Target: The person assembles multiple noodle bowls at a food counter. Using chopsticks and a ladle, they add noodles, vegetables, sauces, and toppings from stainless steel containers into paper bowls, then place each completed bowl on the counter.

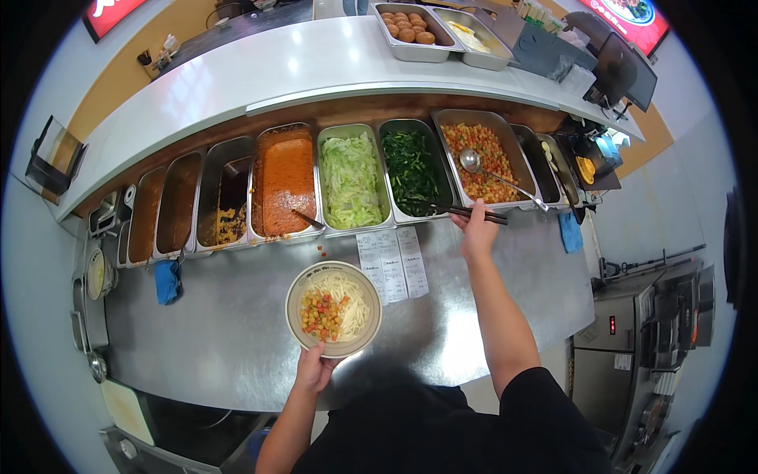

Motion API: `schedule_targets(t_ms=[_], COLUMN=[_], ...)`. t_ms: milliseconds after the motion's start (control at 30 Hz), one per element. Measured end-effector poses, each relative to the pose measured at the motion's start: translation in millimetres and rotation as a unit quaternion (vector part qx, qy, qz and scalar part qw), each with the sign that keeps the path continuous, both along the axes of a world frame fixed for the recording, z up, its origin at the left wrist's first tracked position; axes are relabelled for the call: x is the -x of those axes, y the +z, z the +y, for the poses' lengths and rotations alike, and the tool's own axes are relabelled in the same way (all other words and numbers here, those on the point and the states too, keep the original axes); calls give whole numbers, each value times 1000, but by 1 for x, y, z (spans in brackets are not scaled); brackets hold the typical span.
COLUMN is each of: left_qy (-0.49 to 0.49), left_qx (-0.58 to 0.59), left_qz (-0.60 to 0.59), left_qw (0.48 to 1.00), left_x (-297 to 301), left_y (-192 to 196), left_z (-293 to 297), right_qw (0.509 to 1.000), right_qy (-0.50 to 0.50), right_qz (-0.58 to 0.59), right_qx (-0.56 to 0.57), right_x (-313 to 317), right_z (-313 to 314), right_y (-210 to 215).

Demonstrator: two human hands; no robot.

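Observation:
My left hand (pixel 314 370) grips the near rim of a beige bowl (pixel 334 309) of white noodles topped with diced orange and green bits, resting on the steel counter (pixel 229 316). My right hand (pixel 476 231) holds a pair of dark chopsticks (pixel 462 210) whose tips lie at the near end of the tray of dark leafy greens (pixel 409 167). To the right of it, a metal ladle (pixel 497 175) rests in the tray of diced mixed vegetables (pixel 483 160).
More steel trays line the back: shredded pale cabbage (pixel 350 178), orange sauce (pixel 284 183), several darker ones to the left. Paper slips (pixel 392 262) lie beside the bowl. Blue cloths (pixel 167 281) sit at both counter ends. A white serving ledge (pixel 316 63) runs behind the trays.

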State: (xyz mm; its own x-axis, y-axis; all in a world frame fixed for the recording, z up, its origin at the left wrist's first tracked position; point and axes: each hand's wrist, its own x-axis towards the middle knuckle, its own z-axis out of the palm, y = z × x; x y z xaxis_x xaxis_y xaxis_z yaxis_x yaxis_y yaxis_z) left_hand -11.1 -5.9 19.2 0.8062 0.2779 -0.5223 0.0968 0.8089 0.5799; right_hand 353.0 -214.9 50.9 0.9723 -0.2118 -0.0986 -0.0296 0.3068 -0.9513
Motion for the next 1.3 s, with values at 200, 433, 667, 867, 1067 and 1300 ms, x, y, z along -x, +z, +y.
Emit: schedule_targets(t_ms=[200, 433, 667, 867, 1067, 1300], left_qy=[-4, -13, -33, -25, -32, -28], left_qx=[0, -4, 1, -8, -8, 44], left_qz=[-10, -20, -17, -3, -12, -27], left_qw=[1000, 1000, 999, 1000, 999, 998], left_x=[-16, -36, -40, -38, -38, -35], left_y=[-2, 6, 2, -1, -4, -9], left_z=[3, 7, 12, 11, 12, 16], right_qw=[998, 998, 964, 990, 998, 998], right_qy=[-4, 42, 115, 61, 42, -2], right_qz=[33, -21, -59, -37, -14, 32], right_qx=[-45, 41, 232, 122, 43, -57], right_x=[-2, 0, -19, -10, 0, 3], right_z=[-10, -12, 17, 27, 13, -2], right_y=[6, 24, 9, -9, -6, -9])
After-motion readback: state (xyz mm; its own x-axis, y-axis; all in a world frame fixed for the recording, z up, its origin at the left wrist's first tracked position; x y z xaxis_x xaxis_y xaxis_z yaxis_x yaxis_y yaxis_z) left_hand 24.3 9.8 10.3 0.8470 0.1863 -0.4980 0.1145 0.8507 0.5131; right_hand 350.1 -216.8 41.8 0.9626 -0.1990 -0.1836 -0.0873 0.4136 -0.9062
